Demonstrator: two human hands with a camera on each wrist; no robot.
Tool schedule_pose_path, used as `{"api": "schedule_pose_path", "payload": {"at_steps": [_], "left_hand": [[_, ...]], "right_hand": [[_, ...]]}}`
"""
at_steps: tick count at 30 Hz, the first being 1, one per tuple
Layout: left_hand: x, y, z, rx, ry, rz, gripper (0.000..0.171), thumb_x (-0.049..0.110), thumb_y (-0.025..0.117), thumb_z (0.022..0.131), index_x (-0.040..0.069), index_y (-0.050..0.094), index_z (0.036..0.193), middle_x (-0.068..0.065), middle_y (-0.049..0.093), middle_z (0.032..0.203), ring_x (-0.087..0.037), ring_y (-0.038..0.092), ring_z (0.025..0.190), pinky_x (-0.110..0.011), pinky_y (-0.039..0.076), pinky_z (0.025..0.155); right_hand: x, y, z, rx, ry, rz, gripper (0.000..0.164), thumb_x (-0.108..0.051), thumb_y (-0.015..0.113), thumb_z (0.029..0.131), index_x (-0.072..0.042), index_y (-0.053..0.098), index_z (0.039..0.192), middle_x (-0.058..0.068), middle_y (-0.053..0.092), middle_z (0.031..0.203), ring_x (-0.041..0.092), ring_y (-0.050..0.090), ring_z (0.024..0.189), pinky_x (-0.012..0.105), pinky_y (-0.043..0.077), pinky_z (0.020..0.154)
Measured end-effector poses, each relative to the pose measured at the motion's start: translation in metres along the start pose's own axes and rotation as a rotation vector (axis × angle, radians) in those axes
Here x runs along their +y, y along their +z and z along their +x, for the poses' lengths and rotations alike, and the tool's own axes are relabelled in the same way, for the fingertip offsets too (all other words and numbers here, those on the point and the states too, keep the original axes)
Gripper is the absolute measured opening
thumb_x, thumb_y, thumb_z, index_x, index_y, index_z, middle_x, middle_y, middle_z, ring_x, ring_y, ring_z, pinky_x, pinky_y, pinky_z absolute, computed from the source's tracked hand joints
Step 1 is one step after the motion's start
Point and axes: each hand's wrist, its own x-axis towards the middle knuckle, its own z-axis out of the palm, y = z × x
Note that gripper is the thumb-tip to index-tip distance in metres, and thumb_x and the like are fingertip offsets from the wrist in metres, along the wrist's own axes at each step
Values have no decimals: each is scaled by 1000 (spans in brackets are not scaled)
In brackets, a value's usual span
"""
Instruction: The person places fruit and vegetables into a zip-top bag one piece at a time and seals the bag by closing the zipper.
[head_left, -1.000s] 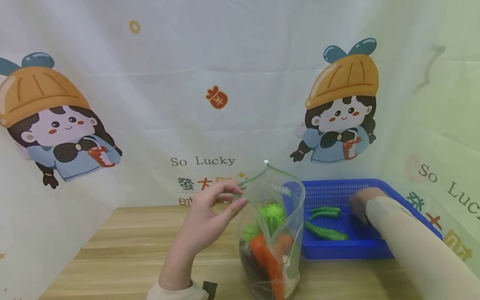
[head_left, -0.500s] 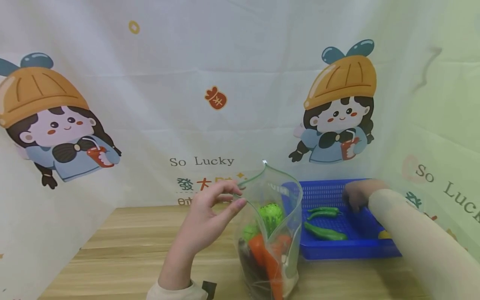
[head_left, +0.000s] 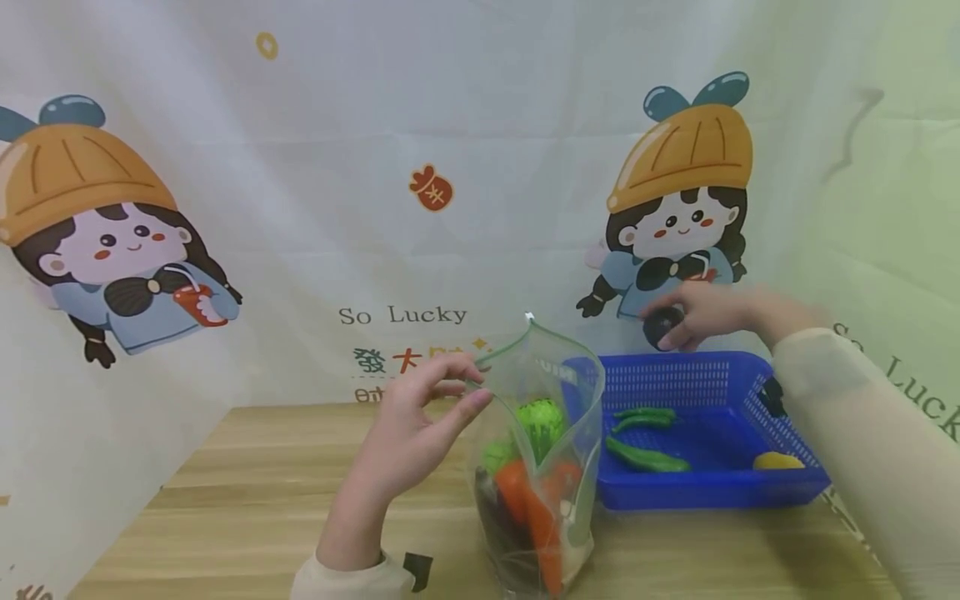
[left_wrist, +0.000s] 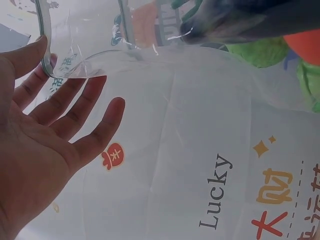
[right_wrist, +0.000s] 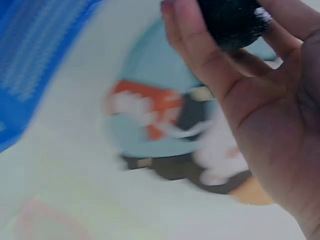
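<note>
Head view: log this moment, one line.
left grip: pinches open bag; right grip: holds dark round thing, clear of basket; basket: peppers, yellow piece

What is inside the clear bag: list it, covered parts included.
The clear bag holds green items on top, something orange below, something dark at left and something pale at lower right. Whatever lies behind the orange part is covered.

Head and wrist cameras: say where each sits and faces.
Head: on the head, facing forward and down at the clear bag and blue basket; left hand and right hand show.
Left wrist: on that wrist, facing the bag; left hand shows.
Right wrist: on that wrist, facing the dark round item; right hand shows.
Head and right wrist share basket, item, right hand.
</note>
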Motion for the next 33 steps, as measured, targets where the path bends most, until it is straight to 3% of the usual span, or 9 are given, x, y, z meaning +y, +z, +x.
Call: {"api": "schedule_pose_path", "payload": {"at_steps": [5,9,13,16,19,22,26,30,33], "left_hand": [[-2,1,-2,-12,-14,-1,15,10,75,99,4,68,110,-11,73,114,-20,71,114,-38,63,103],[-3,0,-4,-1,-15,-8,14,8,75,99,5,68,110,-13,73,115,-22,71,116,-39,63,103],[-3,-1,-3,6,-3,-7,13,9,76,99,9,68,110,-8,73,114,-23,70,118,-39,64,102],[-3,-2,-3,11,1,-2,13,9,76,99,10,68,109,-5,73,115,-23,69,122,-40,64,102],[-3,-2,-3,14,-4,0,13,9,76,98,10,68,109,-4,74,114,-25,69,123,-41,64,102],[-2,-2,-2,11,-11,3,14,10,76,99,9,68,110,-6,73,113,-25,69,121,-42,63,103],[-2,-3,-3,11,-22,19,14,10,75,99,8,68,110,-7,73,114,-24,69,123,-41,63,104],[-3,-4,-2,22,-14,26,13,9,75,99,9,68,109,-7,74,115,-25,69,125,-42,63,103],[-3,-5,-1,27,-1,21,12,10,76,99,9,68,108,-5,74,114,-25,69,125,-42,64,102]], "right_hand": [[-59,-4,-20,163,-168,33,62,-21,77,99,-15,51,155,18,59,146,20,76,91,39,64,83],[-106,3,-33,235,-337,22,61,-19,79,98,-20,53,153,14,47,154,26,71,106,37,65,85],[-144,17,-46,191,-447,-95,59,-24,80,97,-26,56,151,9,36,161,26,68,116,34,65,91],[-165,30,-51,88,-481,-166,60,-29,80,97,-27,55,152,4,43,158,19,67,113,30,64,88],[-179,42,-50,13,-489,-244,63,-32,79,97,-23,53,154,3,49,158,13,66,112,29,62,89],[-186,52,-45,-35,-455,-266,64,-29,78,99,-18,51,156,6,43,167,12,71,112,32,63,94],[-188,60,-40,-44,-416,-277,62,-27,75,101,-16,51,157,10,32,174,18,72,124,38,63,101],[-185,58,-36,16,-439,-276,52,-25,75,101,-16,59,149,9,45,168,21,72,125,42,63,102],[-178,52,-34,118,-478,-286,40,-22,74,101,-15,66,140,6,58,156,22,71,124,45,62,103]]}}
